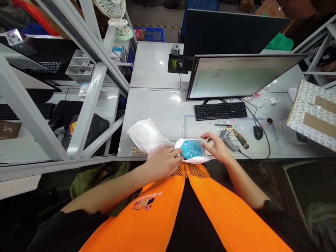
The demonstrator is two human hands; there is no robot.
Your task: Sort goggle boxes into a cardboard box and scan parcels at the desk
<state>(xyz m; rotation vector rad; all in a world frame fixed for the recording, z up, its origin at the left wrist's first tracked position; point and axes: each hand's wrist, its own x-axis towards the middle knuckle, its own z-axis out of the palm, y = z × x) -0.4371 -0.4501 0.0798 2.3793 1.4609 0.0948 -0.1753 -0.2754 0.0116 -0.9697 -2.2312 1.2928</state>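
Observation:
A blue item in clear wrap (192,149) lies on a white plastic mailer bag (178,142) at the desk's front edge, close to my body. My left hand (166,161) is closed over the left side of the bag, its fingertips at the edge of the blue item. What lies under the palm is hidden. At the right side of the blue item is my right hand (216,147), fingers apart and curved, thumb close to the bag's edge. Left of my left hand, a puffy white package (148,135) rests on the desk, touching the bag.
A handheld scanner (229,140), a yellow-black cutter (240,139) and a pen (222,125) lie right of my right hand. Beyond are a keyboard (220,110), a monitor (236,75) and a mouse (258,132). A cardboard box (313,113) stands far right. Metal framing (89,112) borders the left.

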